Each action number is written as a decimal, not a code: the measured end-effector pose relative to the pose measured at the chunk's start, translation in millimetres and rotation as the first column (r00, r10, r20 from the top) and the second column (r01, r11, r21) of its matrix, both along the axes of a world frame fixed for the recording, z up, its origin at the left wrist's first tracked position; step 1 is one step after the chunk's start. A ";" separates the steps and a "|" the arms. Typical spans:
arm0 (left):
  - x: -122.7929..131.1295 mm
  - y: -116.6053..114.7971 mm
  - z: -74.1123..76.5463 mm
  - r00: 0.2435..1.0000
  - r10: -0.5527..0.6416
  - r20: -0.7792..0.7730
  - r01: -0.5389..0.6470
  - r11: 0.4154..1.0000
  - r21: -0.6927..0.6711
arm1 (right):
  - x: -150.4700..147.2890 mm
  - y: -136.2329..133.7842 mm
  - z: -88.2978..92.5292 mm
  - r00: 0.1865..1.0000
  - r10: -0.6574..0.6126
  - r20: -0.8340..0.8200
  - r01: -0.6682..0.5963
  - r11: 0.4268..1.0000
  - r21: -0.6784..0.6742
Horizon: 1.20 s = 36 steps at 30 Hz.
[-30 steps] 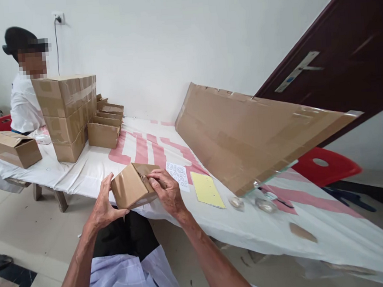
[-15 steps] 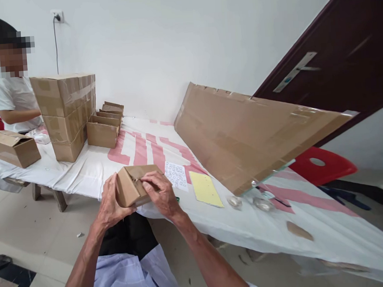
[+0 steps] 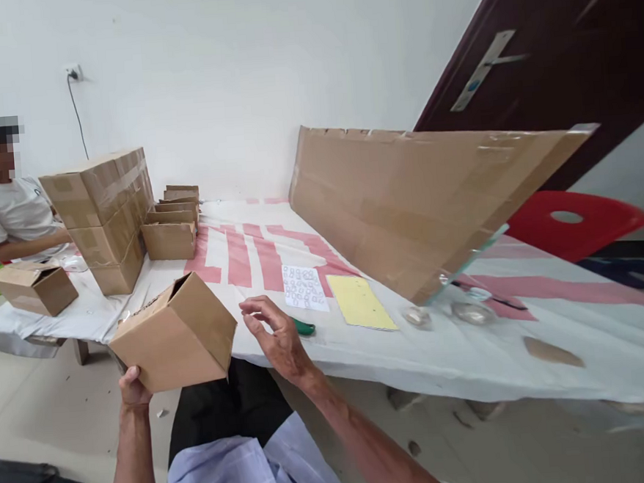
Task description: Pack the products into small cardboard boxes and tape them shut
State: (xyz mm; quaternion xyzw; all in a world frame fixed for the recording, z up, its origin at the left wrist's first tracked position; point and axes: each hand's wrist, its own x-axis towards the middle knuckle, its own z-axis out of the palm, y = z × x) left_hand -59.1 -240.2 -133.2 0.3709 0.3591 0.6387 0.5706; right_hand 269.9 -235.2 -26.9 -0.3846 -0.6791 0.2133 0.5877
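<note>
A small cardboard box [image 3: 180, 343] is held up in front of me, tilted, with a dark gap showing along its top flap. My left hand [image 3: 134, 388] grips its lower left corner, the thumb on the near side and the other fingers mostly hidden behind it. To the right of the box, apart from it, my right hand [image 3: 276, 339] hovers with fingers loosely bent and nothing in them. Just beyond that hand lies a green-handled object [image 3: 304, 326], partly hidden. A printed sheet [image 3: 305, 288] and a yellow card [image 3: 361, 303] lie farther along the white-covered table [image 3: 358, 364].
Taped boxes [image 3: 109, 190] are stacked at the left, near open boxes [image 3: 170, 237] and one loose box [image 3: 35, 289]. A co-worker [image 3: 8, 212] sits beyond them. A large cardboard sheet [image 3: 407, 199] leans at the right, near a red chair [image 3: 601, 218] and small clear-wrapped bundles [image 3: 473, 312].
The box has moved left and tilted, now held only by my left hand. My right hand has come off its flap and opened. The view has shifted, showing the green-handled object more.
</note>
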 end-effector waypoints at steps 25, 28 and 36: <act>51.9 -1.1 43.8 0.717 0.020 -0.697 0.219 0.943 0.252 | -5.4 -11.3 14.3 0.800 -0.034 0.599 -0.070 0.986 0.150; 53.1 -4.4 45.6 0.688 0.035 -0.724 0.245 0.929 0.278 | -14.6 -17.3 20.0 0.787 0.001 0.617 -0.103 0.986 0.128; 53.8 -6.1 43.6 0.676 0.056 -0.735 0.243 0.924 0.294 | -23.3 -23.2 23.8 0.792 0.037 0.610 -0.111 0.990 0.085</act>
